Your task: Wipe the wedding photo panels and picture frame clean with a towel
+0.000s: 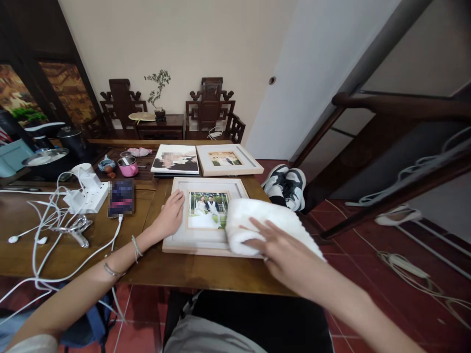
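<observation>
A pale wooden picture frame (206, 249) lies on the table with a photo of a couple on a bench in its middle. My left hand (170, 214) grips the frame's left edge, fingers over the rim. Under my right hand (275, 245) is a folded white towel (263, 208), held against the frame's right part and covering that side. The fingers of this hand are a little spread on the cloth and blurred by motion. Behind, a second picture frame (252, 163) with a small photo lies beside a stacked photo panel (176, 154).
On the left are a power strip (96, 196), tangled white cables, a phone (121, 196), a pink cup (128, 166) and a dark kettle (70, 139). Black-and-white sneakers (285, 184) show past the table's right edge. A dark wooden chair (405, 108) stands at right.
</observation>
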### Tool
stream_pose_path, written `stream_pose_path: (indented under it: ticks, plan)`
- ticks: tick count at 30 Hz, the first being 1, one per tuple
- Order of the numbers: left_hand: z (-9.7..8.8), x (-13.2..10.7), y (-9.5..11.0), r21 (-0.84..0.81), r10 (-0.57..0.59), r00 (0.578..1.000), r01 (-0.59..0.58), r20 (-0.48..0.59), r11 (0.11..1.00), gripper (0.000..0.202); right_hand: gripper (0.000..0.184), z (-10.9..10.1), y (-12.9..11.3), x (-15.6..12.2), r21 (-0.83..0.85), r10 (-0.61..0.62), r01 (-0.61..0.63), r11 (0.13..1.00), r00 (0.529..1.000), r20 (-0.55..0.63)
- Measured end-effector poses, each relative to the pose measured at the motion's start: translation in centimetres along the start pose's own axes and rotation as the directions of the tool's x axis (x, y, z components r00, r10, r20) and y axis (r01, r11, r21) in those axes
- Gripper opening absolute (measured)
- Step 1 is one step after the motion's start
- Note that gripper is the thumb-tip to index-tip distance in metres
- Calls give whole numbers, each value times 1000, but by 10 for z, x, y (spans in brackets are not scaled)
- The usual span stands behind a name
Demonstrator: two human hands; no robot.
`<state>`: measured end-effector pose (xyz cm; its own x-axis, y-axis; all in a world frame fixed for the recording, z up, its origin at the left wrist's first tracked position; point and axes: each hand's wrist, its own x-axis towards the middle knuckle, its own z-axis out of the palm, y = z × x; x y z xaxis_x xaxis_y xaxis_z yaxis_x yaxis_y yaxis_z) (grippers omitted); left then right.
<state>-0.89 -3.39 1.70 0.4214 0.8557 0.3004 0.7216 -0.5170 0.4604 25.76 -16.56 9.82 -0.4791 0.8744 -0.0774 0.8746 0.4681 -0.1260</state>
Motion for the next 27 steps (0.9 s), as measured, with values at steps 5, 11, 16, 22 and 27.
stream_pose_path:
  ticks: [5, 11, 16, 22, 27]
  plan:
    - [0, 0, -1, -11, 3, 1000, -3, -6, 1000, 41, 61, -6, 50, 49, -130, 80, -102, 986, 983, -166]
    - [-1, 0, -4, -15, 3, 1000, -3, -11, 1000, 43, 57, 6, 63, 130, -205, 16, -60, 977, 978, -210]
    - [2, 0, -7, -44, 6, 999, -8, -40, 999, 45, 58, 11, 31, 83, -139, -121, 103, 985, 985, -127]
    - [6, -1, -10, -69, 8, 998, -13, -67, 998, 53, 65, -2, -20, 6, 23, -158, 158, 987, 987, 10]
    - [2, -1, -8, -50, 22, 1000, -22, -5, 998, 55, 66, 7, -10, 29, -2, -119, 119, 993, 993, -27]
